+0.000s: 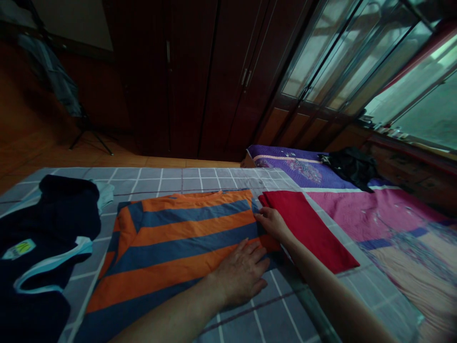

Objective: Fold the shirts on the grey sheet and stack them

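Observation:
An orange and blue striped shirt (185, 228) lies spread on a grey checked cloth (210, 178). My left hand (243, 271) rests flat on the shirt's near right part, fingers spread toward the right. Farther up, my right hand (272, 222) is at the shirt's right edge, its fingertips touching the striped fabric; whether they pinch it is unclear. Just right of the shirt, partly behind my right wrist, is a folded red cloth (310, 224).
Dark blue clothing (67, 205) with light blue trim is heaped at the left. A purple and pink bed cover (342, 205) with a black garment (352, 164) lies at the right. Beyond stand dark wardrobes (193, 81) and, at the left, a tripod (87, 131).

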`<state>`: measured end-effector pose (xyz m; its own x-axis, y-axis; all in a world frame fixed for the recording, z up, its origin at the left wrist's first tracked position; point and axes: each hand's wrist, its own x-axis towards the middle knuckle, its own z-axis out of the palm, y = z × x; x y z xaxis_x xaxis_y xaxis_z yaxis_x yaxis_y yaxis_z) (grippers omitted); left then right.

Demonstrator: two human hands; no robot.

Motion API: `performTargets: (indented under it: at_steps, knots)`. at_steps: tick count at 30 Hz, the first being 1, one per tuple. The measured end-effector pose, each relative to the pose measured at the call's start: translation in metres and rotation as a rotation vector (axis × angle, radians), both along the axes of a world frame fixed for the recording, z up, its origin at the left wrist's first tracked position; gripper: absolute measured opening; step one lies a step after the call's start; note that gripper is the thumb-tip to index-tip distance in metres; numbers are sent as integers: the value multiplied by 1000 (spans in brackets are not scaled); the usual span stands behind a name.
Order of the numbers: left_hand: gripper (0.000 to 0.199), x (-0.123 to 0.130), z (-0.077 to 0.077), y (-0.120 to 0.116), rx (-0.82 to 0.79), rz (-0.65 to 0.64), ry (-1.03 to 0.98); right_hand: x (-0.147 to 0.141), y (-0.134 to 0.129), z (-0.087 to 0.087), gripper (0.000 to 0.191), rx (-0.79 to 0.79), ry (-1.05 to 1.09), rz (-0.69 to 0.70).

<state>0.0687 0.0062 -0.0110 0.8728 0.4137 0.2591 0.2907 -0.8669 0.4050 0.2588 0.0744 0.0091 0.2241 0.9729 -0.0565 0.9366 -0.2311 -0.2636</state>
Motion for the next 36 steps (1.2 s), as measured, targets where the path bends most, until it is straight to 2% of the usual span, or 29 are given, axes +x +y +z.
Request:
performTargets:
  at_steps: [4,9,16,19,23,25,27,30,33,36]
  knots:
    - [41,1,-1,0,9,8,2,-10,4,3,30,-4,-105,-46]
    - [40,1,2,0,-4,-9,9,-12,23,14,45,-36,-148,-80]
    - [41,1,-2,1,16,6,-7,-16,51,3,32,24,-239,-62]
    - [42,1,-2,-1,13,3,1,-14,48,7,32,54,-272,-20]
    - [42,0,-2,-1,-5,-2,2,-16,32,22,42,149,-301,14]
    - [41,0,-1,0,-7,-1,-5,-22,23,24,47,214,-301,92]
    - [41,-1,0,0,1,3,-13,-29,15,17,50,261,-300,280]
    - [38,-1,4,0,35,6,-8,-32,9,-6,59,239,-316,536]
    - [38,-1,5,0,86,16,-7,-26,13,-28,67,197,-347,552]
    - [39,-2,4,3,117,22,-22,-22,21,-36,70,209,-364,483]
